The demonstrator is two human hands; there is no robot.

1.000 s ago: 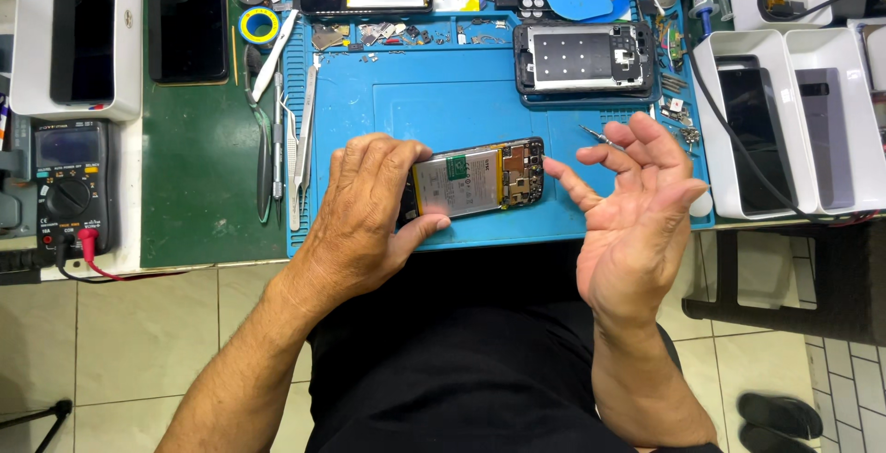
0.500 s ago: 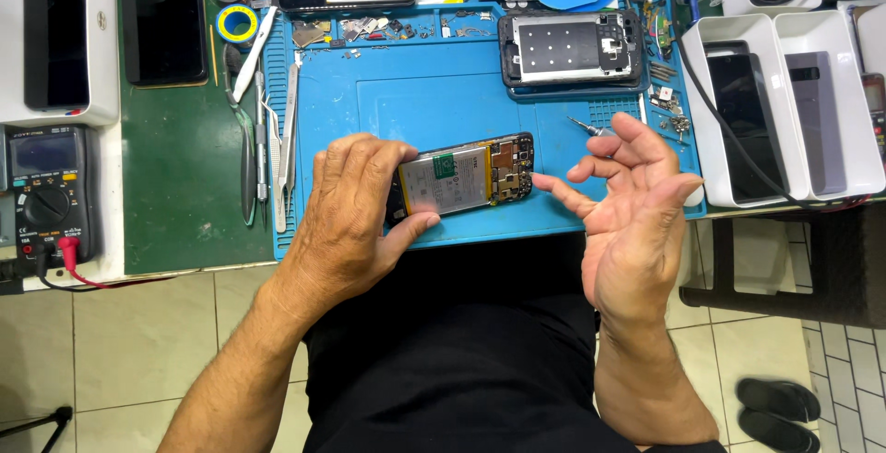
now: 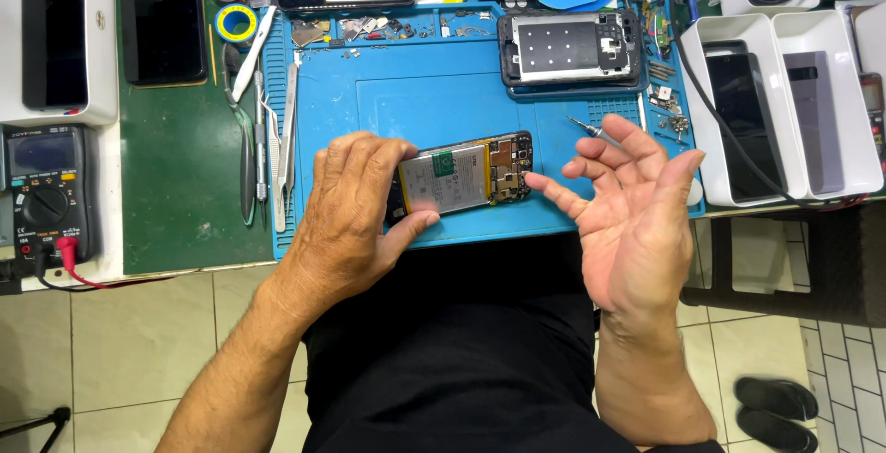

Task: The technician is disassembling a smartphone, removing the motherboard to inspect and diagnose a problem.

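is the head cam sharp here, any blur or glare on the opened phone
Head view: even overhead light, soft shadows. The left hand and the opened phone it grips look slightly motion-smeared; the blue mat and its tools are crisp. A pale sheen lies on the phone's battery. The open right hand is sharp.

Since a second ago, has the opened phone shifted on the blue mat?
No. The opened phone lies at the blue mat's near edge as before, under the left hand; only the camera moved.
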